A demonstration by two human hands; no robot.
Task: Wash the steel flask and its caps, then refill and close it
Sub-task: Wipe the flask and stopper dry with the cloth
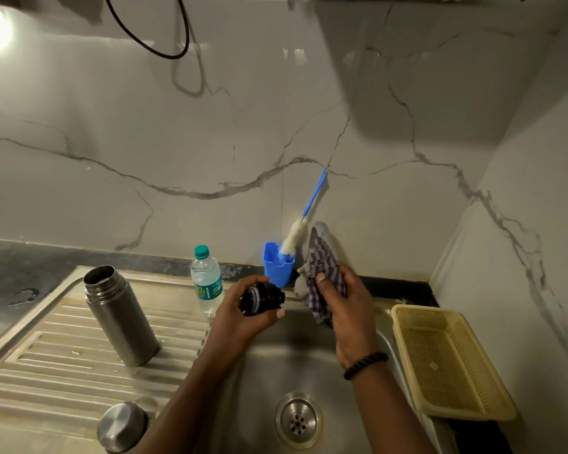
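Note:
The steel flask [120,314] stands open and upright on the ribbed drainboard [46,365], left of the basin. Its steel outer cap [121,426] lies upside down at the drainboard's near edge. Above the sink basin [266,362], my left hand [243,311] holds the black inner stopper cap [262,298] on its side. Just to the right, my right hand [345,309] grips a checked purple-and-white cloth [322,267], a small gap away from the stopper.
A small plastic water bottle [206,280] with a green cap stands behind the basin. A blue holder [277,265] with a bottle brush [304,221] leans on the marble wall. A yellow mesh basket [446,362] sits right of the sink. The drain [298,420] is below my arms.

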